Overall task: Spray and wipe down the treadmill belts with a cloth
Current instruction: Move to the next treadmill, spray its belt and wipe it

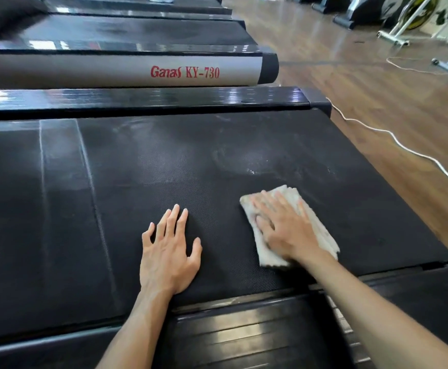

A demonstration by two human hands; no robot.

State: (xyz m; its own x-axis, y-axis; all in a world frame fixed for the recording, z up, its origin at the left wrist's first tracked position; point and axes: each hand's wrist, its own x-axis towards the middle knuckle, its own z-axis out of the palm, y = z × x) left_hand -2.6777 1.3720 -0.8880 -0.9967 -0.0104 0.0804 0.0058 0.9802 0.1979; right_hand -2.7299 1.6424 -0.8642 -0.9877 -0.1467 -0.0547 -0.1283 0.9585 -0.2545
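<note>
Belt: black textured treadmill belt (164,166) fills most of the view, running L to R; pale streak lines cross it at L.
Wet patch: shiny smear w/ droplets (247,162) on belt, just beyond the cloth; fainter swirl marks further back toward far rail.
Cloth: off-white folded cloth (321,230) lies flat on belt, R of centre, near the belt's near edge.
R hand: right hand (286,230) lies palm-down on top of cloth, fingers (267,202) straight, slightly spread, pressing it onto belt; nothing gripped. Thumb partly tucked against cloth, exact hold can't tell.
L hand: left hand (168,251) flat on bare belt, L of cloth & apart from it; fingers wide, spread, holding nothing; heel of hand near belt's near edge.
Arms: both forearms bare, come in from bottom of view over near rail.
Near rail: glossy black ribbed side rail (244,334) under the forearms.
Far rail: glossy black side rail (143,98) beyond belt, w/ reflections.
Next machine: second treadmill (127,35) behind; grey side cover (111,71) w/ red text "Ganas KY-730".
Floor: brown wood-look floor (377,83) at R.
Cable: white cable (393,135) snakes over floor beside belt's R end.
Background: bikes/other gym gear (409,14) top R, blurry.
</note>
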